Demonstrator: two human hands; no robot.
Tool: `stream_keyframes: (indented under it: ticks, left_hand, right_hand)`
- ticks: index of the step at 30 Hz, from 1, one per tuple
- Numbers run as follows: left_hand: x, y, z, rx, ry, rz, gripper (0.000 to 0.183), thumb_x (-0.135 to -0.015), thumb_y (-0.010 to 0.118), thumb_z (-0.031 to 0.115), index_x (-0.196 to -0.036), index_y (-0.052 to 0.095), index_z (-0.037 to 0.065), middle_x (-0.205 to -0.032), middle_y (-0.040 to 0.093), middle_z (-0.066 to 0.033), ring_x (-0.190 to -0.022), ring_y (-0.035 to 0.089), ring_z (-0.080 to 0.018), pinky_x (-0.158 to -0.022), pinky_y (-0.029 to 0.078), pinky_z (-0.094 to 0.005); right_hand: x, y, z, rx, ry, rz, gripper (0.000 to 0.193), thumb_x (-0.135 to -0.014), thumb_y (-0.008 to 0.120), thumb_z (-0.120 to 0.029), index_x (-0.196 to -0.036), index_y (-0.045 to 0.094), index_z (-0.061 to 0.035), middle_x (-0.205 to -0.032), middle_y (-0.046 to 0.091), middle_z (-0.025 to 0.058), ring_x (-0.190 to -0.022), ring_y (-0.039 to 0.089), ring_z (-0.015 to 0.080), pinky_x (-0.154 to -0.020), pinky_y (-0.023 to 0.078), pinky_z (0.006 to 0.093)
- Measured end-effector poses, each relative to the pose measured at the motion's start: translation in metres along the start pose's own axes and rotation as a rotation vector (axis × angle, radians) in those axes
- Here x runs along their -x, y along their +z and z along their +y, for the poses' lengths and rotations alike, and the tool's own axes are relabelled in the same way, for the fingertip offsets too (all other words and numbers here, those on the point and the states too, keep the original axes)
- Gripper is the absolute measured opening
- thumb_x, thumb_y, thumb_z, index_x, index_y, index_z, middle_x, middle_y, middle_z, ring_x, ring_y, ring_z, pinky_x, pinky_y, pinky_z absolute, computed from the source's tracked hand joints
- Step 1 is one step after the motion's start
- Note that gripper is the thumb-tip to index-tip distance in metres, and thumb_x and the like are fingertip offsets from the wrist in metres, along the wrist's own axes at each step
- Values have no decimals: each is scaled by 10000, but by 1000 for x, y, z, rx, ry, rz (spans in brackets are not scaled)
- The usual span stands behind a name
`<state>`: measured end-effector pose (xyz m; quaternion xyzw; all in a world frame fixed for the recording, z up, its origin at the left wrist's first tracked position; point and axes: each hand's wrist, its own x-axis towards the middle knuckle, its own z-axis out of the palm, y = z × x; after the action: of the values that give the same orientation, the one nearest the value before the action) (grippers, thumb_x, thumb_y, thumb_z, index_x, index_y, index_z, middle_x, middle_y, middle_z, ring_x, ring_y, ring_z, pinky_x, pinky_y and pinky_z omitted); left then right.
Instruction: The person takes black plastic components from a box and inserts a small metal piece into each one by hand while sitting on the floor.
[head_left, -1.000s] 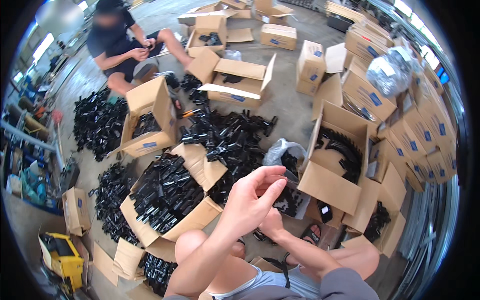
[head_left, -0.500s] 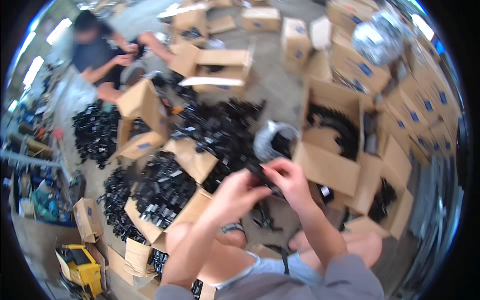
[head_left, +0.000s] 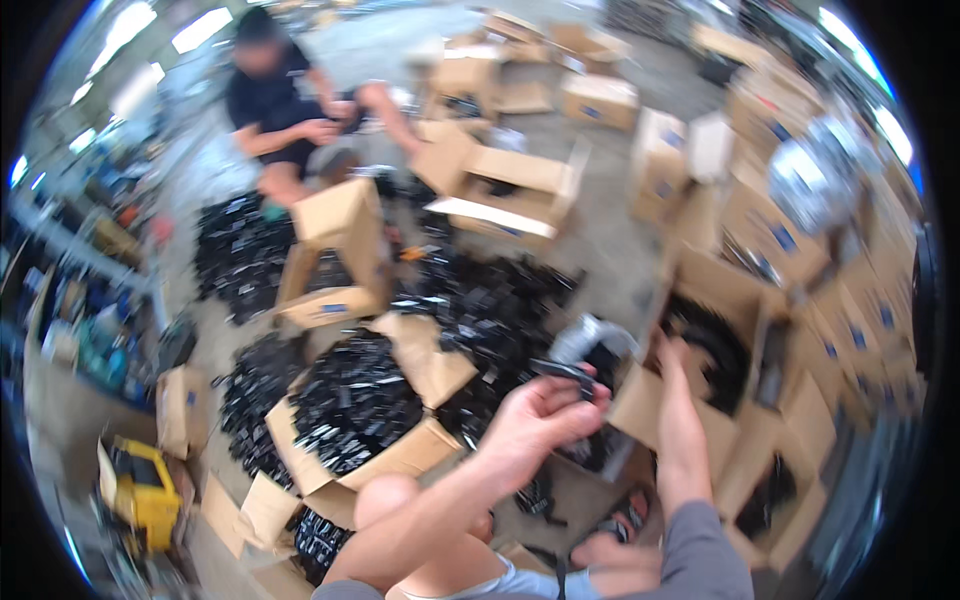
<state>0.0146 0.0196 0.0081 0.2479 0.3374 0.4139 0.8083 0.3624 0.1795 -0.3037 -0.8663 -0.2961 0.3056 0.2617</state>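
Note:
My left hand (head_left: 548, 412) is closed around a small black part (head_left: 563, 371), flat and slim, whose exact kind I cannot make out. It holds the part above the floor in front of me. My right hand (head_left: 676, 362) is stretched out to the open cardboard box (head_left: 745, 262) on the right, over its near edge. Black curved pieces (head_left: 712, 335) lie inside that box. Motion smears the right fingers, so their grip does not show. A clear plastic bag (head_left: 592, 337) with dark contents sits between the hands, just beyond them.
Heaps of black parts (head_left: 490, 300) cover the floor ahead. An open box (head_left: 365, 385) full of them stands left of my knees. Farther back a person (head_left: 285, 110) sits handling something small. Stacked cartons (head_left: 850, 320) line the right side; a yellow case (head_left: 146, 497) is at lower left.
Both hands were together on the black part. My right hand has let go and moved right to the box, while the left keeps the part. The view has shifted, so the scene sits farther right.

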Motion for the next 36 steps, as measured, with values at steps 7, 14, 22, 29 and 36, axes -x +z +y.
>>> stream_keyframes:
  ticks: [7, 14, 22, 29, 36]
  left_hand:
    - [-12, -1, 6, -67, 26, -5, 538, -917, 793, 97, -1406, 577, 36, -1271, 683, -53, -1159, 637, -114, -1061, 491, -296]
    - [-8, 3, 2, -274, 202, 57, 526, -906, 800, 70, -1391, 595, 64, -1207, 688, -25, -1113, 627, -93, -1016, 495, -278]
    - [-5, -3, -30, -511, 325, 33, 552, -843, 817, 83, -1349, 603, 29, -1181, 712, -79, -1104, 651, -151, -980, 511, -333]
    - [25, 7, -25, -841, 428, 73, 537, -822, 817, 137, -1317, 631, 42, -1127, 744, -157, -1011, 706, -213, -930, 537, -369]
    - [33, 5, -30, -970, 466, 111, 525, -792, 835, 187, -1265, 654, 48, -1077, 752, -184, -1006, 732, -308, -894, 558, -413]
  right_hand:
    - [-19, -23, 13, 49, 143, 187, 515, -880, 746, -444, -1031, 749, 47, -1000, 748, 238, -894, 741, 361, -719, 595, 453]
    - [-18, -75, 79, -800, -40, 76, 270, -926, 672, -268, -1089, 608, -63, -992, 676, 79, -735, 676, 175, -589, 557, 291]
    - [248, -147, -45, -995, -219, 76, 404, -951, 581, -59, -1346, 513, -107, -1100, 662, 109, -887, 689, 187, -805, 580, 303]
    - [348, -105, -64, -1148, -304, -431, 467, -932, 594, -28, -1381, 503, -124, -1159, 627, 84, -1069, 625, 178, -864, 519, 302]
    - [362, -79, -35, -1219, -89, -959, 342, -1036, 458, -221, -1355, 546, -134, -1222, 658, 30, -1007, 654, 136, -722, 529, 294]
